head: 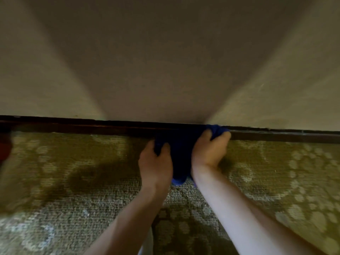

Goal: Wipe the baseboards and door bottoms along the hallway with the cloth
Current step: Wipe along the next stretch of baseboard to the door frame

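A dark blue cloth (181, 153) is bunched between both my hands, right in front of the dark wooden baseboard (82, 127) that runs across the view at the foot of the wall. My left hand (156, 162) grips the cloth's left side with curled fingers. My right hand (209, 151) grips the right side, and the cloth's upper right corner lies against the baseboard. A fold of the cloth hangs down between my wrists over the carpet.
A beige wall (165, 61) fills the upper half of the view, with my shadow on it. Patterned olive and grey carpet (73, 181) covers the floor below the baseboard. A blurred red thing (4, 150) shows at the left edge.
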A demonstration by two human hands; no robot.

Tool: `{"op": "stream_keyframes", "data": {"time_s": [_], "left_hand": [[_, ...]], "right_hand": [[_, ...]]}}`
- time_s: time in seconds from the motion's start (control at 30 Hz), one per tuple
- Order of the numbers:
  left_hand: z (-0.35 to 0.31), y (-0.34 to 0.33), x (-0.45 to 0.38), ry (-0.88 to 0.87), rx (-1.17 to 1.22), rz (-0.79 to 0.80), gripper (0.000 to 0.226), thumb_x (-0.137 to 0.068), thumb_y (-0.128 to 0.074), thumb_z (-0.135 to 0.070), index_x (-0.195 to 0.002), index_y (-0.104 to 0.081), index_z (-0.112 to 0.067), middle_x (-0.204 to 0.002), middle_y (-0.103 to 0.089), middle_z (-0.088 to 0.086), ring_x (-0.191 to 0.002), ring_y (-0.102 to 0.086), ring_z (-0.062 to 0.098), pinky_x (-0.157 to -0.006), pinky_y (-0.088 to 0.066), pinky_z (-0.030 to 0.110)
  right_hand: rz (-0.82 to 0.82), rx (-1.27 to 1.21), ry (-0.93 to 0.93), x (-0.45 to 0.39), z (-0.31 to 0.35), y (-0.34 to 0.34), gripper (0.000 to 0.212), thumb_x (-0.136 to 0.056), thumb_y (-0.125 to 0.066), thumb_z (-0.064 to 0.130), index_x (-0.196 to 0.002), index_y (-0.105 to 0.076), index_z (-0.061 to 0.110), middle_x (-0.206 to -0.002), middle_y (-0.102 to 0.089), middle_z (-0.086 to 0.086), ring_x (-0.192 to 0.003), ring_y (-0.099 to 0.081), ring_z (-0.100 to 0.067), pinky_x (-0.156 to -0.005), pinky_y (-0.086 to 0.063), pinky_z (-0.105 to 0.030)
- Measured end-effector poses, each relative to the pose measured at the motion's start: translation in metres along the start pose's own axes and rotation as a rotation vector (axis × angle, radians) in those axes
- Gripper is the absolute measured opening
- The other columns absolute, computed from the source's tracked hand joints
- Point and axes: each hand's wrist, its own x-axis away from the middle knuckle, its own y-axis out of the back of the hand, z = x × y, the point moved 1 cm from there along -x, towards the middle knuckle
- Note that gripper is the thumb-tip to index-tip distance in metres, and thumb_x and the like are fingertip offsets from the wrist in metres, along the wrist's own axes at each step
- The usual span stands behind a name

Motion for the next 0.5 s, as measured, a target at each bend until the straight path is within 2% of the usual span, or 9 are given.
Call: {"op": "stream_keyframes", "data": {"time_s": [0.03,0.1,0.17,0.23,0.33,0.37,0.43,0.5], "left_hand": [[0.005,0.008,-0.001,0.076,0.086,-0.067,0.022,-0.096,-0.051,-0.021,-0.114,-0.064,-0.025,-0.109,-0.069,0.001,-0.097,-0.067,0.022,-0.088,-0.056,0.049],[0.015,0.026,-0.001,0.122,0.13,-0.18,0.029,-0.098,-0.047,-0.021,-0.124,-0.059,-0.026,-0.117,-0.066,0.002,-0.102,-0.066,0.024,-0.089,-0.055,0.05],[0.024,0.038,0.002,0.119,0.163,-0.2,0.03,-0.1,-0.045,-0.023,-0.127,-0.055,-0.032,-0.121,-0.064,0.0,-0.106,-0.064,0.024,-0.091,-0.055,0.049],[0.026,0.037,0.004,0.135,0.216,-0.142,0.026,-0.101,-0.047,-0.025,-0.123,-0.056,-0.035,-0.121,-0.064,-0.002,-0.107,-0.064,0.022,-0.092,-0.054,0.048],[0.007,0.021,0.001,0.091,0.186,-0.014,0.017,-0.099,-0.053,-0.022,-0.109,-0.063,-0.033,-0.111,-0.068,-0.003,-0.1,-0.068,0.019,-0.086,-0.057,0.043],[0.001,0.017,-0.002,0.078,0.174,-0.001,0.017,-0.098,-0.054,-0.02,-0.105,-0.064,-0.033,-0.108,-0.069,-0.002,-0.097,-0.068,0.019,-0.084,-0.057,0.042],[-0.002,0.02,-0.008,0.095,0.184,-0.016,0.02,-0.098,-0.052,-0.018,-0.111,-0.064,-0.028,-0.108,-0.069,0.0,-0.095,-0.069,0.021,-0.084,-0.057,0.044],[0.003,0.035,-0.012,0.132,0.18,-0.092,0.027,-0.098,-0.048,-0.018,-0.121,-0.06,-0.026,-0.112,-0.068,0.001,-0.098,-0.067,0.024,-0.086,-0.056,0.047]], "right_hand": [[0.095,0.002,0.019,0.011,-0.001,-0.006,0.012,-0.097,-0.048,0.01,-0.108,-0.046,0.006,-0.098,-0.054,-0.005,-0.091,-0.058,-0.023,-0.074,-0.04,-0.024],[0.351,-0.009,0.033,0.031,-0.007,-0.017,0.012,-0.097,-0.049,0.015,-0.108,-0.046,0.015,-0.105,-0.058,-0.001,-0.096,-0.061,-0.021,-0.084,-0.051,-0.034],[0.52,-0.041,0.018,0.036,-0.012,-0.022,0.013,-0.096,-0.052,0.018,-0.109,-0.051,0.019,-0.107,-0.061,-0.002,-0.096,-0.063,-0.019,-0.086,-0.055,-0.042],[0.448,-0.039,0.022,0.025,-0.015,-0.02,0.016,-0.093,-0.054,0.017,-0.109,-0.055,0.018,-0.104,-0.065,-0.002,-0.094,-0.065,-0.019,-0.085,-0.056,-0.044],[0.126,-0.118,-0.037,0.006,-0.012,-0.011,0.006,-0.094,-0.049,0.008,-0.098,-0.052,0.012,-0.085,-0.06,0.003,-0.074,-0.058,-0.01,-0.074,-0.048,-0.033],[0.066,-0.119,-0.048,0.005,-0.01,-0.009,0.004,-0.095,-0.047,0.007,-0.096,-0.048,0.011,-0.081,-0.056,0.005,-0.069,-0.054,-0.007,-0.071,-0.044,-0.03],[0.081,-0.067,-0.034,0.013,-0.009,-0.012,0.005,-0.096,-0.045,0.008,-0.099,-0.045,0.013,-0.082,-0.054,0.006,-0.07,-0.054,-0.009,-0.071,-0.044,-0.029],[0.221,-0.031,0.024,0.032,-0.007,-0.023,0.012,-0.095,-0.047,0.01,-0.103,-0.044,0.018,-0.092,-0.057,0.004,-0.081,-0.061,-0.016,-0.076,-0.051,-0.034]]}}
